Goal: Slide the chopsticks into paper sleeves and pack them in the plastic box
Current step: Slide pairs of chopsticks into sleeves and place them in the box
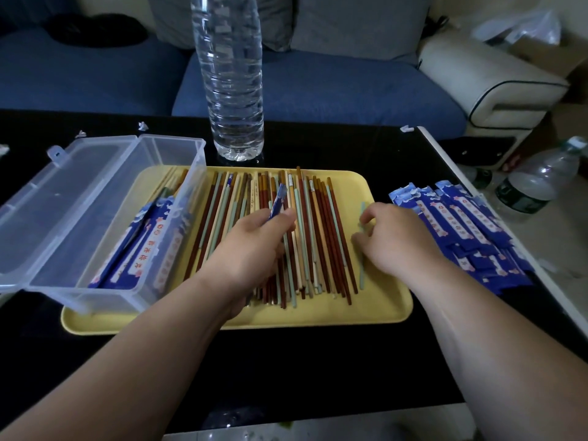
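Observation:
Several loose chopsticks [318, 230], brown, cream and pale green, lie side by side on a yellow tray [378, 300]. My left hand [254, 246] hovers over them and pinches a blue paper sleeve [277, 200] whose end sticks up past my fingers. My right hand [391, 237] lies at the right edge of the bunch, its fingers curled around a single pale green chopstick [361, 275] that lies apart from the rest. A clear plastic box [105, 218] with its lid open sits on the tray's left end and holds several sleeved pairs [140, 249].
A stack of blue paper sleeves [461, 227] lies on the black table right of the tray. A tall clear water bottle [232, 74] stands just behind the tray. A blue sofa runs behind the table, and another bottle [537, 179] lies on the floor at right.

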